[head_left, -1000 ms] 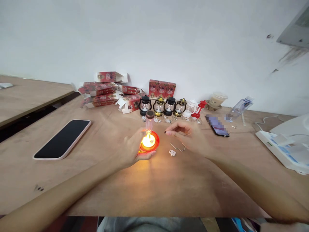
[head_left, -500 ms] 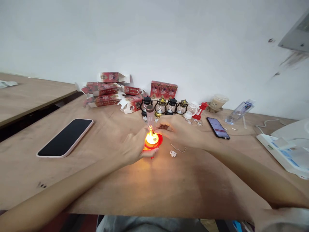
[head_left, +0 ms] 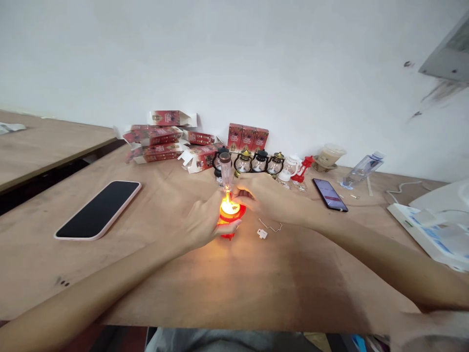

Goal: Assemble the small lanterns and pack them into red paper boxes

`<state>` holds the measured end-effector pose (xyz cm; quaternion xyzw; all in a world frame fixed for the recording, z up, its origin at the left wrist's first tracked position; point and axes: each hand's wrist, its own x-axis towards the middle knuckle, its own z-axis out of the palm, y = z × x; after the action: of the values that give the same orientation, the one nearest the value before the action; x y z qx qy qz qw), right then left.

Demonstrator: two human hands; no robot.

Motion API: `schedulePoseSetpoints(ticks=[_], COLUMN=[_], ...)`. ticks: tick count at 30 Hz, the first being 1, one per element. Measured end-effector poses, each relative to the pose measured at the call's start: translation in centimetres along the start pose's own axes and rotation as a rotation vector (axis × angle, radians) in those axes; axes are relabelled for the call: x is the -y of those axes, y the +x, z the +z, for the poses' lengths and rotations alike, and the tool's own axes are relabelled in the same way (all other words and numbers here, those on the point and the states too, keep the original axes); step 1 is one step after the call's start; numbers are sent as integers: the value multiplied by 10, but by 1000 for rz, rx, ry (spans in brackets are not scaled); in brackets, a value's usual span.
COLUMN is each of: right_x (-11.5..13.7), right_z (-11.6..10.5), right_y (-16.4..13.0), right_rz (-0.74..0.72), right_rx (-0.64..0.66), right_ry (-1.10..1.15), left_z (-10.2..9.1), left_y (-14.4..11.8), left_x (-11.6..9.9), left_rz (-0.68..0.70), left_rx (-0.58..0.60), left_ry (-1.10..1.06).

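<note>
My left hand [head_left: 205, 222] is closed around a red mini lantern base [head_left: 234, 215], whose round top glows bright yellow-orange with a flame-shaped light [head_left: 227, 197]. Against that light, the fingertips of my right hand [head_left: 252, 198] are pinched together; what they hold, if anything, is hidden by glare and the fingers. Just behind the light rises a clear pinkish tube with a brown cap [head_left: 226, 168]. On the table by my right wrist lie a bent wire handle [head_left: 270, 226] and a small white tag [head_left: 262, 233].
Behind my hands stands a row of small lanterns, among them a black one [head_left: 260, 161] and a red one [head_left: 303, 169]. Red boxes [head_left: 161, 134] are piled at the back left. Phones [head_left: 98, 210] flank my arms; a cup [head_left: 330, 156], bottle [head_left: 363, 169] and power strip [head_left: 421, 234] are right.
My right fingertips have moved left and closed in on the glowing light. The red base in my left hand shows a little more of its lower part.
</note>
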<state>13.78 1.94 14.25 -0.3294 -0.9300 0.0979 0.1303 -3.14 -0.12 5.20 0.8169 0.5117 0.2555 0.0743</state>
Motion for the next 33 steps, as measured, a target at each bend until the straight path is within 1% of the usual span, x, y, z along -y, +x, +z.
schedulePoseSetpoints(ticks=[5, 9, 12, 16, 19, 23, 26, 30, 33], right_x=[-3, -3, -2, -1, -2, -5, -6, -5, -4], right_z=[5, 7, 3, -3, -5, -4, -2, 3, 6], right_y=[-2, -1, 1, 6, 9, 12, 11, 7, 5], right_rz=[55, 59, 48, 21, -3, -10, -11, 94, 146], right_rx=[-50, -75, -53, 8, 43, 60, 34, -28, -89], right_ry=[86, 88, 29, -84, -99, -84, -52, 54, 122], left_z=[-1, -1, 0, 1, 2, 2, 0, -3, -7], left_y=[1, 2, 2, 2, 2, 3, 4, 4, 3], left_x=[-3, -2, -2, -2, -1, -1, -3, -6, -9], left_rz=[-87, -83, -57, -25, -18, -41, -49, -61, -70], left_rx=[-4, -13, -26, -12, -12, 8, 5, -23, -10], left_ry=[37, 79, 112, 115, 115, 116, 127, 153, 144])
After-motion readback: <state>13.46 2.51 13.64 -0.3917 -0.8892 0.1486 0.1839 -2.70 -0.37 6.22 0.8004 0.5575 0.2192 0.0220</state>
